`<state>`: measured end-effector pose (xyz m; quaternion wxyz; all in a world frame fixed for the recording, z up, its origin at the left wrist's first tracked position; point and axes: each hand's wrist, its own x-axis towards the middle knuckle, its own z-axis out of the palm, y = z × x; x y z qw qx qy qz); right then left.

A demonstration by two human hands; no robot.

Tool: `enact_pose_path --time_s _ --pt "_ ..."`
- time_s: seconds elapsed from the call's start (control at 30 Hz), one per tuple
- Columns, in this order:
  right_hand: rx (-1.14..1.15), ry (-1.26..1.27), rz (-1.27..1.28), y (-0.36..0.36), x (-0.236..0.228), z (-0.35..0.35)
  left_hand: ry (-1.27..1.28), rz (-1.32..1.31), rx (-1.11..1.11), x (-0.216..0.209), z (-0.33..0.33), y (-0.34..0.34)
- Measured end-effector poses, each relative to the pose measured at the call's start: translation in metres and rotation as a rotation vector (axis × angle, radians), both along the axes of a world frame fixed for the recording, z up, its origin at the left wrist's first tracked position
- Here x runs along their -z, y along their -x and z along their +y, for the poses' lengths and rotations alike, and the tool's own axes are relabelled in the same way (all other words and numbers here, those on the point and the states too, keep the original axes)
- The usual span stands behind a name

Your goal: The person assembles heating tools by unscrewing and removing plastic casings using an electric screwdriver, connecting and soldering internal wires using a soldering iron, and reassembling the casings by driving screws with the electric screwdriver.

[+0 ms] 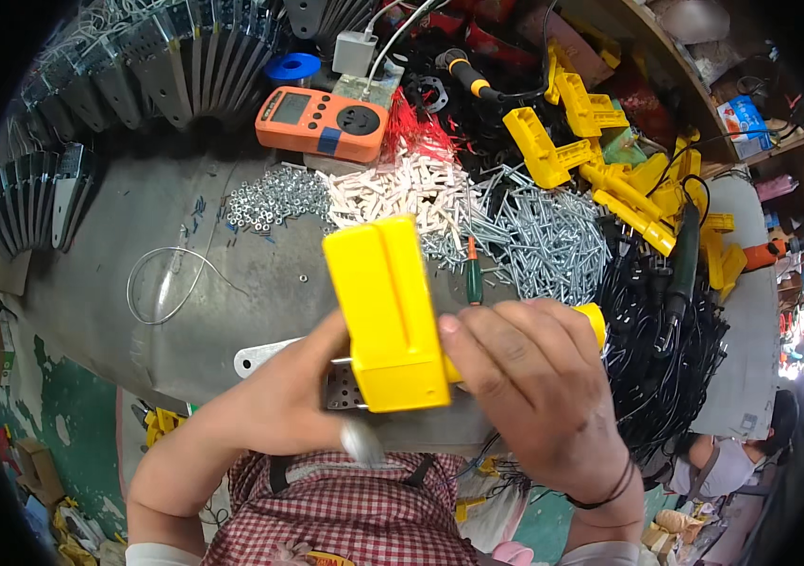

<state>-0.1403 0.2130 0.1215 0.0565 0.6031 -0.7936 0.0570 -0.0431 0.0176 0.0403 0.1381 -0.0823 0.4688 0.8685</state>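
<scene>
In front of me is a yellow plastic housing (385, 311), tilted, with a ridge along its face. My right hand (539, 387) is wrapped round the housing's handle part, whose yellow end (594, 325) shows past the knuckles. My left hand (284, 401) is closed on a grey metal plate (253, 359) at the housing's left side; its rounded end with a hole sticks out beyond the hand. A perforated part of the metal shows by the housing's lower left edge. Most left fingertips are hidden. A whitish blurred thing (361, 443) hangs below the left hand.
Piles of nuts (275, 198), white sleeves (397, 193) and screws (553, 241) lie beyond my hands, with a green-handled screwdriver (474, 274). An orange multimeter (322, 123) stands behind. Yellow housings (539, 146) and black cables (643, 330) crowd the right; metal plates (161, 71) fan out far left.
</scene>
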Motion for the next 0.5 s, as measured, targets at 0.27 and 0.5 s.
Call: enact_pose_path --time_s 0.27,0.5 --pt "0.050 -0.197 -0.051 0.002 0.029 0.009 1.440 0.568 0.101 0.039 0.010 0.005" --pt "0.131 -0.067 -0.193 -0.003 0.070 0.027 1.392 0.603 0.080 0.037 0.020 0.017"
